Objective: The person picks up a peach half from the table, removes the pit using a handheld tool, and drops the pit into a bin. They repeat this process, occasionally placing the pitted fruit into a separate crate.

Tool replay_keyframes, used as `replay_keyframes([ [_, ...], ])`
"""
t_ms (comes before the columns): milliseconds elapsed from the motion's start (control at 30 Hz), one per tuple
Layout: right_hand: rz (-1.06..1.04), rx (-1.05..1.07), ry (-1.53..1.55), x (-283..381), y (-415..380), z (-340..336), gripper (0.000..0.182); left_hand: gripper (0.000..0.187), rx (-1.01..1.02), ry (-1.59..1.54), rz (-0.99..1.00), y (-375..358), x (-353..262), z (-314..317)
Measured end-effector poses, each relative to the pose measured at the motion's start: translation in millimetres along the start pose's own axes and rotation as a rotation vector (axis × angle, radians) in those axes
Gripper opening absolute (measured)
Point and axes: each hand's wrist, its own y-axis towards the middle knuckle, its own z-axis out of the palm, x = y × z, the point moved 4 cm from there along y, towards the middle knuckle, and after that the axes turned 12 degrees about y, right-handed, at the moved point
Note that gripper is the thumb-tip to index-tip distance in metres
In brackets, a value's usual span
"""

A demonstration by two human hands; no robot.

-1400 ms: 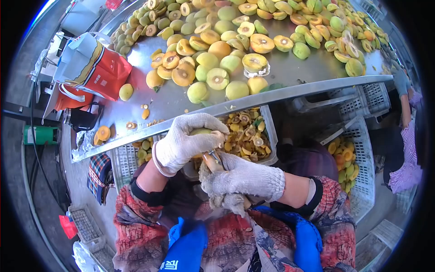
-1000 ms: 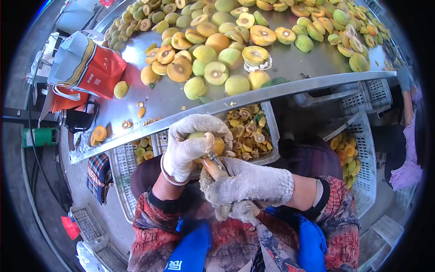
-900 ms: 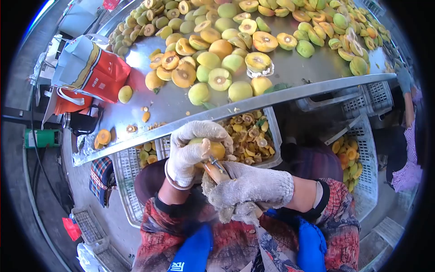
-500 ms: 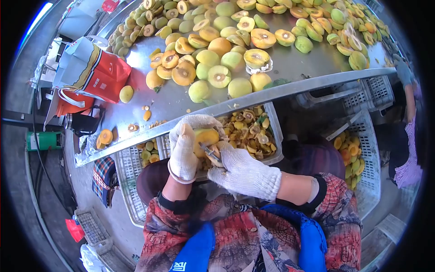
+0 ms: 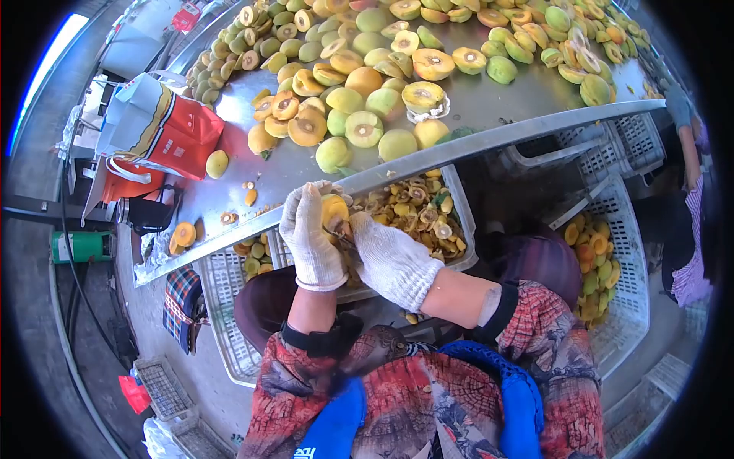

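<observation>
My left hand (image 5: pixel 312 243), in a white knitted glove, holds a yellow fruit half (image 5: pixel 334 212) with its cut face turned toward my right hand. My gloved right hand (image 5: pixel 394 256) is closed round a small metal tool (image 5: pixel 343 236), whose tip is at the fruit's cut face. Both hands are over the front edge of the metal table (image 5: pixel 489 141). Below and behind them, a crate (image 5: pixel 465 218) holds cut-out pits and scraps (image 5: pixel 417 214). Many whole and halved fruits (image 5: pixel 363 128) lie on the table.
A red and white bag (image 5: pixel 183 134) stands on the table's left. White crates with fruit stand below, at left (image 5: pixel 229 306) and right (image 5: pixel 628 268). A plaid bag (image 5: pixel 182 306) lies at the lower left. Another person's gloved hand (image 5: pixel 677 107) shows at the far right.
My left hand has turned the fruit so its cut face shows, and both hands have shifted slightly up and left. The surroundings have shifted slightly with the camera.
</observation>
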Motion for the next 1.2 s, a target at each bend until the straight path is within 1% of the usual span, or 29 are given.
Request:
replay_keyframes([
  [100, -0.117, -0.135, -0.073, -3.8, 3.1, 3.5, 0.022, 0.03, -0.076, -0.041, -0.017, 4.0, 6.2, -4.9],
  [167, -0.061, -0.148, -0.204, -1.6, 5.6, -0.5, 0.022, 0.031, -0.134, -0.044, -0.039, 7.1, 12.0, -10.3],
  [200, -0.032, -0.15, -0.269, 0.0, 7.8, -3.5, 0.023, 0.03, -0.132, -0.044, -0.089, 9.2, 16.4, -11.8],
  [267, -0.127, -0.194, -0.459, 0.5, 12.3, -8.7, 0.018, 0.029, -0.128, -0.043, -0.191, 11.4, 23.0, -16.6],
  [333, -0.248, -0.26, -0.642, 5.1, 12.1, -16.9, 0.012, 0.035, -0.062, -0.118, -0.283, 7.5, 17.4, -16.0],
  [367, -0.258, -0.275, -0.668, 7.1, 11.0, -23.0, 0.014, 0.038, -0.029, -0.154, -0.328, 5.2, 12.9, -15.2],
  [400, -0.27, -0.289, -0.694, 13.0, 9.4, -31.2, 0.016, 0.048, -0.004, -0.212, -0.364, 3.5, 8.1, -14.8],
  [500, -0.285, -0.281, -0.706, 16.8, 5.8, -41.1, 0.025, 0.059, -0.029, -0.338, -0.402, -1.4, -4.5, -21.5],
  [533, -0.283, -0.263, -0.696, 18.0, 2.9, -43.3, 0.026, 0.068, -0.015, -0.352, -0.403, -0.6, -8.0, -24.0],
  [633, -0.262, -0.201, -0.697, 22.1, -4.9, -41.3, 0.025, 0.07, 0.086, -0.373, -0.322, -1.8, -19.0, -29.7],
  [667, -0.259, -0.173, -0.696, 23.0, -7.5, -38.5, 0.025, 0.071, 0.129, -0.339, -0.283, -2.9, -22.8, -30.5],
  [700, -0.255, -0.146, -0.696, 23.5, -9.5, -36.0, 0.024, 0.07, 0.13, -0.281, -0.262, -4.9, -25.2, -31.4],
  [733, -0.244, -0.124, -0.694, 24.5, -10.1, -33.0, 0.018, 0.068, 0.132, -0.222, -0.241, -7.4, -27.2, -31.5],
  [767, -0.254, -0.123, -0.688, 25.1, -9.9, -30.7, 0.016, 0.066, 0.137, -0.165, -0.222, -10.5, -27.8, -31.8],
  [800, -0.262, -0.123, -0.685, 24.0, -9.3, -28.5, 0.014, 0.045, 0.169, -0.06, -0.139, -13.9, -28.3, -33.6],
  [900, -0.313, -0.154, -0.673, 24.9, -11.6, -28.7, 0.01, 0.031, 0.221, 0.385, -0.141, -20.8, -22.8, -29.1],
  [933, -0.326, -0.164, -0.671, 23.9, -12.2, -29.1, 0.01, 0.021, 0.205, 0.28, -0.218, -21.8, -18.4, -29.2],
  [1033, -0.308, -0.155, -0.679, 23.7, -11.0, -32.4, 0.01, 0.018, 0.213, 0.381, -0.227, -26.2, -13.8, -25.7],
  [1067, -0.29, -0.145, -0.683, 23.2, -10.9, -33.5, 0.01, 0.016, 0.173, 0.456, -0.134, -28.6, -21.2, -24.2],
  [1167, -0.215, -0.146, -0.636, 15.6, -7.4, -34.5, 0.012, 0.019, -0.018, 0.495, -0.043, -26.7, -54.6, -45.8],
  [1200, -0.215, -0.141, -0.622, 16.8, -8.1, -35.4, 0.012, 0.018, -0.087, 0.66, 0.005, -22.8, -63.5, -64.8],
])
